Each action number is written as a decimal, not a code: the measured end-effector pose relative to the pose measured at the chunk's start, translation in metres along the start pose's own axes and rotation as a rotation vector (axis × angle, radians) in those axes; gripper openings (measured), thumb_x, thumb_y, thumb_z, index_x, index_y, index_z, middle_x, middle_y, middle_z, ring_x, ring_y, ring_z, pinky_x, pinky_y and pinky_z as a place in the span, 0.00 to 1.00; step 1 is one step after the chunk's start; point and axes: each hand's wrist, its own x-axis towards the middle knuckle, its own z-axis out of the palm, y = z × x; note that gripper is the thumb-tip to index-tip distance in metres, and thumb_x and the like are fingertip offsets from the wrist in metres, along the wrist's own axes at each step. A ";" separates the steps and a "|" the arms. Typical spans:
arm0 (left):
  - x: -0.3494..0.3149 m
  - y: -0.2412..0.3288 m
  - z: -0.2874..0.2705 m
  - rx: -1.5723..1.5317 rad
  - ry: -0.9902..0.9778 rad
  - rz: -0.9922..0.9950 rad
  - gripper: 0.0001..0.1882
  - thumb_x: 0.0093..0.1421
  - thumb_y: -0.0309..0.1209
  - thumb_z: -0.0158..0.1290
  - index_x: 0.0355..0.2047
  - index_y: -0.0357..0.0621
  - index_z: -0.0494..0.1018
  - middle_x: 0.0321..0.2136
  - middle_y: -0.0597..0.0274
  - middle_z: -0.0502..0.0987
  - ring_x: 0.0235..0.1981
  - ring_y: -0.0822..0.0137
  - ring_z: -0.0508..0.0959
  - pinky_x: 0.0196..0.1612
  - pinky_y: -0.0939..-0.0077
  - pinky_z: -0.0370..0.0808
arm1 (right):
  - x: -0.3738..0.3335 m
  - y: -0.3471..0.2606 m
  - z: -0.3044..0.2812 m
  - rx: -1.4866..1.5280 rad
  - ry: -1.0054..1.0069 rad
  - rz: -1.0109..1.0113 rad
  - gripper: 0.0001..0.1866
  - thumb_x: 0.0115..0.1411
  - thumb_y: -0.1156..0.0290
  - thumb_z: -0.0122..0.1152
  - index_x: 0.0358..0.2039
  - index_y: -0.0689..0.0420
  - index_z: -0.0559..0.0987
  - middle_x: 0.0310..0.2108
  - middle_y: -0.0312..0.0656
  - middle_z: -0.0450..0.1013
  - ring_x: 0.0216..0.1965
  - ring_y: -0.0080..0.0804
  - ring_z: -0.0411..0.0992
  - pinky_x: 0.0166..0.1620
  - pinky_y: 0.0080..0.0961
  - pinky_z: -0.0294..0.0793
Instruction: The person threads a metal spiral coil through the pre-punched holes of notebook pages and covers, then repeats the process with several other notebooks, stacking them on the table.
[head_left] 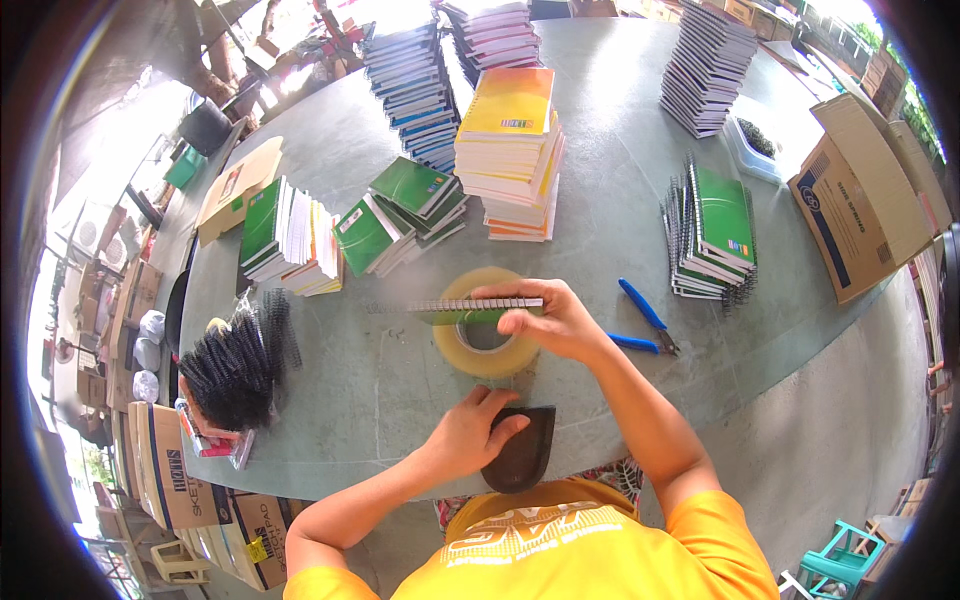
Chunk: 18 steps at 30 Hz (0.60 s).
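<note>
My right hand [552,318] grips the right end of a green spiral notebook [440,308], thumb below and fingers above. The notebook is held nearly edge-on, its coil along the upper side. Beneath it on the table lies a large roll of clear yellowish tape [455,352], partly covered by the notebook and hand. My left hand [468,432] is at the table's near edge, thumb and fingers apart. Its thumb lies over a dark, round-ended flat piece [527,445] close to my body; some of its fingers are hidden.
Blue-handled cutting pliers [645,322] lie right of the tape. Black plastic coils [235,370] are heaped at left. Green notebooks [385,225], a yellow-topped stack [508,150] and taller stacks stand farther back. Bound green notebooks [715,230] and an open carton [860,200] are at right.
</note>
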 end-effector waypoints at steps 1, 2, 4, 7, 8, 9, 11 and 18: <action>-0.004 0.000 -0.003 0.181 0.013 -0.047 0.16 0.55 0.38 0.56 0.38 0.40 0.72 0.37 0.48 0.71 0.37 0.47 0.74 0.39 0.57 0.71 | 0.001 0.001 0.000 0.062 0.008 0.004 0.14 0.56 0.78 0.58 0.45 0.62 0.77 0.45 0.41 0.75 0.46 0.21 0.69 0.51 0.19 0.68; -0.001 -0.001 -0.007 0.280 0.096 0.069 0.16 0.54 0.38 0.56 0.38 0.40 0.72 0.37 0.49 0.71 0.38 0.49 0.74 0.39 0.58 0.71 | 0.001 0.000 0.000 0.052 0.010 -0.048 0.14 0.56 0.78 0.58 0.44 0.63 0.77 0.46 0.42 0.74 0.47 0.22 0.69 0.51 0.20 0.67; 0.004 -0.006 -0.018 0.476 0.266 0.300 0.17 0.53 0.38 0.56 0.39 0.40 0.72 0.36 0.51 0.71 0.39 0.52 0.73 0.38 0.60 0.70 | 0.000 -0.007 0.000 0.033 0.010 -0.151 0.13 0.56 0.77 0.59 0.43 0.64 0.77 0.47 0.43 0.73 0.49 0.24 0.69 0.52 0.20 0.66; 0.024 0.020 -0.049 0.615 0.573 0.452 0.15 0.51 0.34 0.58 0.38 0.42 0.73 0.36 0.57 0.72 0.40 0.56 0.71 0.40 0.62 0.68 | -0.005 -0.018 0.002 0.191 -0.022 -0.073 0.14 0.57 0.79 0.56 0.45 0.65 0.74 0.49 0.45 0.72 0.50 0.26 0.69 0.53 0.22 0.66; 0.033 0.026 -0.057 0.660 0.664 0.494 0.15 0.50 0.34 0.58 0.37 0.42 0.73 0.36 0.58 0.73 0.40 0.56 0.71 0.42 0.62 0.68 | -0.007 -0.017 0.000 0.180 -0.028 -0.062 0.15 0.57 0.81 0.55 0.47 0.64 0.73 0.49 0.46 0.71 0.51 0.27 0.69 0.53 0.22 0.67; 0.041 0.025 -0.063 0.674 0.594 0.460 0.15 0.50 0.34 0.58 0.38 0.42 0.73 0.36 0.58 0.72 0.40 0.56 0.71 0.42 0.62 0.67 | -0.010 -0.014 -0.001 0.166 -0.036 -0.052 0.16 0.57 0.82 0.54 0.48 0.64 0.72 0.50 0.46 0.71 0.51 0.28 0.69 0.53 0.23 0.67; 0.052 0.019 -0.073 0.696 0.450 0.391 0.15 0.51 0.33 0.57 0.39 0.43 0.73 0.37 0.59 0.72 0.41 0.57 0.71 0.43 0.62 0.66 | -0.014 -0.008 -0.001 0.094 -0.016 -0.087 0.17 0.57 0.84 0.53 0.49 0.64 0.71 0.49 0.47 0.71 0.51 0.29 0.69 0.52 0.23 0.68; 0.071 0.023 -0.077 0.433 0.369 0.414 0.13 0.52 0.33 0.56 0.36 0.41 0.72 0.31 0.57 0.72 0.35 0.55 0.71 0.39 0.63 0.67 | -0.020 0.001 0.000 0.076 0.208 -0.039 0.13 0.55 0.79 0.60 0.42 0.63 0.76 0.38 0.41 0.75 0.39 0.20 0.70 0.42 0.19 0.70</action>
